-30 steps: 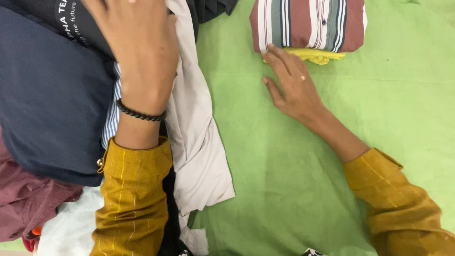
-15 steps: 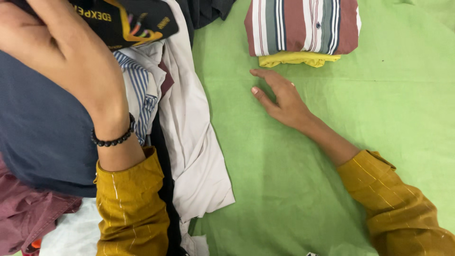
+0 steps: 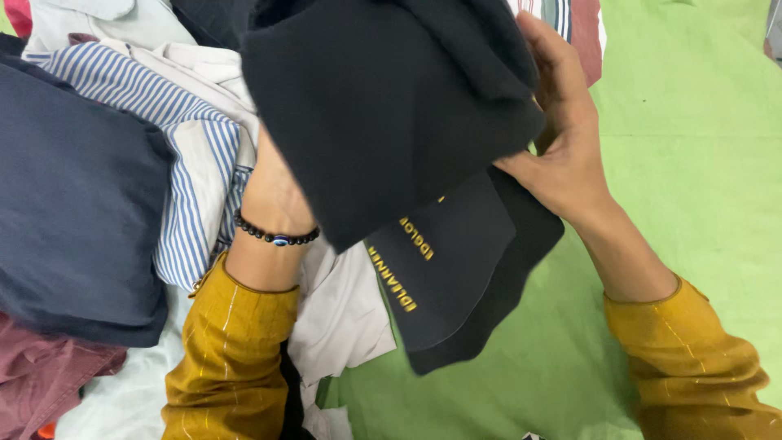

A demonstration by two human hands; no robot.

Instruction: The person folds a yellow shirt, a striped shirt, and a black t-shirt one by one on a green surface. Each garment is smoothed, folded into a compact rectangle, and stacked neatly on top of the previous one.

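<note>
Lifted off the pile now, the black garment (image 3: 391, 106) hangs between both my hands: right hand (image 3: 562, 147) grips its edge (left hand (image 3: 273, 191) mostly hidden beneath, grasping it).

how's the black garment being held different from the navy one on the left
The black garment is lifted off the surface, gripped by the right hand and the left hand; the navy garment lies flat on the clothes pile. The black one carries yellow lettering on a hanging panel; the navy one shows none. The black one is bunched and draped, the navy one smoother. Both are dark, plain fabric.
</note>
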